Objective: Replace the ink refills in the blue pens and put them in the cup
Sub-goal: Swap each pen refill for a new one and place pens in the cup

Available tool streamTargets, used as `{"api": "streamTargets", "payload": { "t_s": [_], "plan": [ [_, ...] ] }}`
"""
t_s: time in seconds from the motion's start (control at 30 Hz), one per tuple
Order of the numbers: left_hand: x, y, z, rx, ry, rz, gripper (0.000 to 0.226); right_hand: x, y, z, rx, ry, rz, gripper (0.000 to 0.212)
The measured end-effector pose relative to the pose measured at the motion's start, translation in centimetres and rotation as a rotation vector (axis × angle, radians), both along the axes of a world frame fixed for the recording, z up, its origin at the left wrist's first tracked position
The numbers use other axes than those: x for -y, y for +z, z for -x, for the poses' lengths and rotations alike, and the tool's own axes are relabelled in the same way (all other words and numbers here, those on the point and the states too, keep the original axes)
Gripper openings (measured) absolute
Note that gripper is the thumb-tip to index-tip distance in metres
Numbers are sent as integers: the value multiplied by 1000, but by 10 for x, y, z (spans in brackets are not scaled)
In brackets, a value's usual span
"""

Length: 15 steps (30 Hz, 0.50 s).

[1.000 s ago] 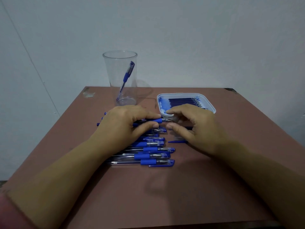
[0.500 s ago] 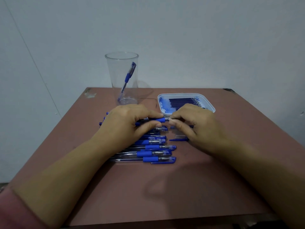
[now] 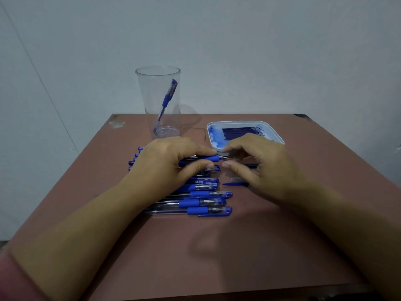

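My left hand (image 3: pixel 171 166) grips a blue pen (image 3: pixel 209 158) by its rubber grip, thumb below and index finger on top, just above a row of several blue pens (image 3: pixel 204 197) lying on the table. My right hand (image 3: pixel 262 168) curls around the pen's bare metal tip, index finger just above it and thumb just below; contact with the tip is unclear. A clear plastic cup (image 3: pixel 158 83) stands behind my left hand with one blue pen (image 3: pixel 168 97) leaning inside. The white tray (image 3: pixel 278 137) of dark blue refills (image 3: pixel 240 131) sits behind my right hand.
A loose blue pen cap (image 3: pixel 235 183) and a dark refill (image 3: pixel 251 165) lie on the brown table (image 3: pixel 217 246) under my right hand. A thin wire (image 3: pixel 199 129) lies between cup and tray. A pale wall rises right behind the table.
My right thumb and index finger have spread slightly apart around the pen tip, which now shows between them. My left hand keeps its hold on the pen.
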<state>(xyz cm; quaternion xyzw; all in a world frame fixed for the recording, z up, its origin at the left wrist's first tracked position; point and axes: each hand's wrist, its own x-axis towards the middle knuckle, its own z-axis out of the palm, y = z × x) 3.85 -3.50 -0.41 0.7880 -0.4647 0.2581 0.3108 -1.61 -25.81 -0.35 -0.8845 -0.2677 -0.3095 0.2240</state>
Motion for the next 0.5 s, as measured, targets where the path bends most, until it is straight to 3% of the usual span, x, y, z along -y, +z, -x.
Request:
{"api": "streamTargets", "payload": {
  "t_s": [0.07, 0.17, 0.33, 0.5],
  "plan": [
    [0, 0, 0, 1, -2, 0, 30, 0, 0, -1, 15, 11, 35, 10],
    [0, 0, 1, 5, -1, -5, 30, 0, 0, -3, -8, 3, 45, 17],
    [1, 0, 1, 14, 8, 10, 30, 0, 2, 0, -34, 19, -49, 17],
    [1, 0, 1, -16, 2, -7, 30, 0, 1, -2, -32, -6, -13, 6]
  ]
}}
